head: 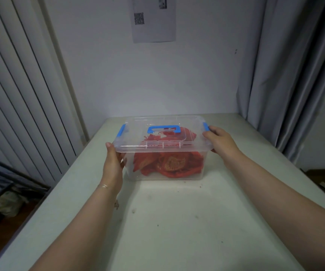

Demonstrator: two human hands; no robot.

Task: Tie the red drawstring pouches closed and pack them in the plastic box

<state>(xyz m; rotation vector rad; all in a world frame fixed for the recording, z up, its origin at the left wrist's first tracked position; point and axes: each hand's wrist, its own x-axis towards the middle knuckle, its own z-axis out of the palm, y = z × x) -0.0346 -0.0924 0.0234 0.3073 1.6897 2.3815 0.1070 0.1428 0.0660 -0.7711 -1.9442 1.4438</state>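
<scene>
A clear plastic box with a clear lid, blue handle and blue side clips stands at the middle of the table. Several red drawstring pouches with gold print lie heaped inside, seen through the walls. My left hand grips the box's left end below the lid rim, fingers curled round the corner. My right hand grips the right end beside the right blue clip, thumb on the lid edge.
The pale table carries small dark specks and crumbs in front of the box. A white wall with a taped paper sheet stands behind. Grey curtains hang at right, vertical panels at left.
</scene>
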